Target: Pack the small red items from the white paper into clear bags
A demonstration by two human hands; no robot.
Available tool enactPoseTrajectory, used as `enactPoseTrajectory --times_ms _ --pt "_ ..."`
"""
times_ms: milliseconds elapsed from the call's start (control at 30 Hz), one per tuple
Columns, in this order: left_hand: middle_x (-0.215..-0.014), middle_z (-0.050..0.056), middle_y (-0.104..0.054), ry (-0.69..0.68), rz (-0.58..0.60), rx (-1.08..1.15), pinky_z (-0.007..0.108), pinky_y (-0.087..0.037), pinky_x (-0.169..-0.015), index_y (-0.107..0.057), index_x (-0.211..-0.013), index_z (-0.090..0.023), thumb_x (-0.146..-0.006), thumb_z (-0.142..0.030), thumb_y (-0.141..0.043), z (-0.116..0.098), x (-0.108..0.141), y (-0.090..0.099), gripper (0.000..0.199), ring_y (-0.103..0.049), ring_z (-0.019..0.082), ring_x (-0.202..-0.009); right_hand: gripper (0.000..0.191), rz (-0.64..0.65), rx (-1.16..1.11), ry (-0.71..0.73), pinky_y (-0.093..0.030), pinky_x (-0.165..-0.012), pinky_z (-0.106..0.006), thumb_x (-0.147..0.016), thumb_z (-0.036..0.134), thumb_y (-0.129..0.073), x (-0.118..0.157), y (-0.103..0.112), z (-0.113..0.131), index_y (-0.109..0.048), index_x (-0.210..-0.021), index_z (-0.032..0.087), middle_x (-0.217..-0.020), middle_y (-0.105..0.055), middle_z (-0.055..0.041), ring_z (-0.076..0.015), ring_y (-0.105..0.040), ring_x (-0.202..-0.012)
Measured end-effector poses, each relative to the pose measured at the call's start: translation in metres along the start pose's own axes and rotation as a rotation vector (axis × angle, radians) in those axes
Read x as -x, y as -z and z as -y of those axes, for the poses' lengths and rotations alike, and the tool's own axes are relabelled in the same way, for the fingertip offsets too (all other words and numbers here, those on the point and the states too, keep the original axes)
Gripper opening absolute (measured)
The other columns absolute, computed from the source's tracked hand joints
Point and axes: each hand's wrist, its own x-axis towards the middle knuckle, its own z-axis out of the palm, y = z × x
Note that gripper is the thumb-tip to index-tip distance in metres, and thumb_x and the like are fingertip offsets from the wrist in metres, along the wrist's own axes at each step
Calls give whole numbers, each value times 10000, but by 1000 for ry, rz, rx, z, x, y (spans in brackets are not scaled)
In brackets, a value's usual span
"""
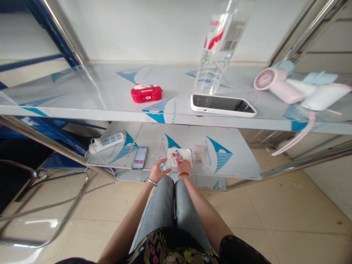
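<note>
On the lower shelf point(148, 135) lies a white sheet point(172, 161) with a small heap of dark red and white bits point(177, 156) on it. My right hand point(184, 168) rests at the sheet's lower right, fingertips at the heap; whether it pinches a piece is too small to tell. Left of the sheet, my left hand point(159, 172) has its thumb and fingers apart and holds nothing. Crumpled clear plastic point(158, 153) lies just above it. Beside the sheet on the right is a clear bag point(198, 153) with thin reddish sticks.
A blurred phone-like object point(140, 157) and a white power strip point(107, 142) are on the lower shelf's left. The upper shelf point(110, 91) holds a red case point(146, 94), white phone point(222, 105), clear bottle point(213, 58) and pink fan point(277, 82). A metal-framed chair point(68, 205) stands left.
</note>
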Motion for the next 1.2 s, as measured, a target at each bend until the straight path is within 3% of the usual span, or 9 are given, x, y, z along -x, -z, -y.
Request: enactPoseTrajectory --times_ms 233,400,600,733,833,933,1067,1200 --pt "-1066 109 -668 26 19 58 371 -482 -893 -601 -1110 -154 -668 -355 -744 2 0 2 506 -622 235 -997 254 -42 -2 52 -303 -784 -322 -867 342 -533 -2 -7 -3 -687 -958 162 -1026 -600 -108 -228 -489 -951" --pt "-1063 107 -670 41 25 54 373 -485 -892 -612 -1097 -160 -659 -337 -752 4 -1 -1 493 -625 238 -990 216 -70 -29 72 -305 -811 -322 -883 245 -506 -4 -13 -8 -699 -916 153 -989 -614 -101 -218 -492 -948" --pt "-1073 103 -670 38 45 48 374 -478 -905 -613 -1092 -167 -655 -343 -757 1 -3 -1 493 -620 242 -1012 218 -73 -34 176 -333 -835 -296 -883 247 -520 -5 -11 -20 -707 -894 134 -919 -621 -100 -191 -503 -916" --pt "-1096 106 -663 27 67 56 380 -469 -920 -605 -1113 -168 -660 -332 -755 0 -2 0 505 -610 244 -1037 149 -156 -175 170 -379 -847 -318 -815 204 -588 -6 -7 -23 -706 -834 115 -854 -639 -99 -200 -544 -872" --pt "-1120 110 -654 16 77 65 388 -461 -935 -600 -1125 -162 -675 -314 -741 2 -4 -1 495 -601 246 -1057 176 -308 -453 190 -438 -788 -345 -784 285 -621 -8 7 -13 -678 -756 120 -781 -649 -83 -206 -576 -789" --pt "-1124 110 -651 7 93 74 396 -459 -937 -600 -1130 -164 -673 -307 -740 5 -11 -3 498 -597 248 -1062 239 -403 -660 300 -460 -761 -347 -794 378 -602 -6 34 7 -650 -722 154 -756 -651 -55 -193 -581 -758" --pt "-1110 110 -653 -25 110 73 396 -453 -948 -606 -1118 -160 -644 -294 -755 4 -25 -8 515 -599 244 -1050 237 -343 -701 433 -458 -777 -317 -775 399 -636 -2 73 29 -653 -711 171 -773 -644 -49 -179 -580 -790" --pt "-1089 101 -659 -64 114 54 380 -470 -925 -603 -1123 -165 -652 -280 -746 -3 -37 -11 506 -612 232 -1016 207 -257 -595 491 -446 -818 -323 -753 390 -671 0 86 34 -675 -697 191 -792 -642 -48 -185 -576 -835"
